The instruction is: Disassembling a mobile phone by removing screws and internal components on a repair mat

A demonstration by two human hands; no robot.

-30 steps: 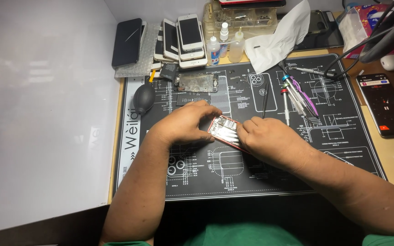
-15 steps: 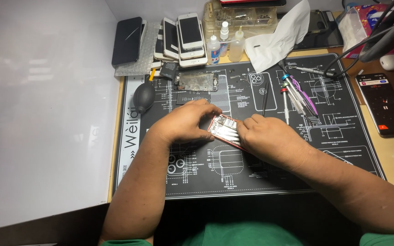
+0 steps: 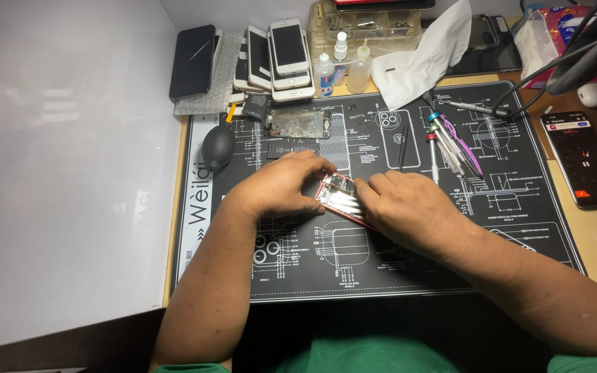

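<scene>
An opened red phone body (image 3: 340, 200) lies on the black printed work mat (image 3: 492, 228), its insides facing up. My left hand (image 3: 281, 185) grips its left and top edge with curled fingers. My right hand (image 3: 405, 211) rests on its right side, fingertips pressing on the inner parts; whether they pinch a small part or tool is hidden. The phone's lower right end is covered by my right hand.
A black rubber air blower (image 3: 218, 146) and a detached phone plate (image 3: 298, 124) lie at the mat's top left. Several phones (image 3: 271, 59) are stacked behind, with two small bottles (image 3: 342, 65). Screwdrivers and tweezers (image 3: 450, 141) lie right; a lit phone (image 3: 583, 159) sits far right.
</scene>
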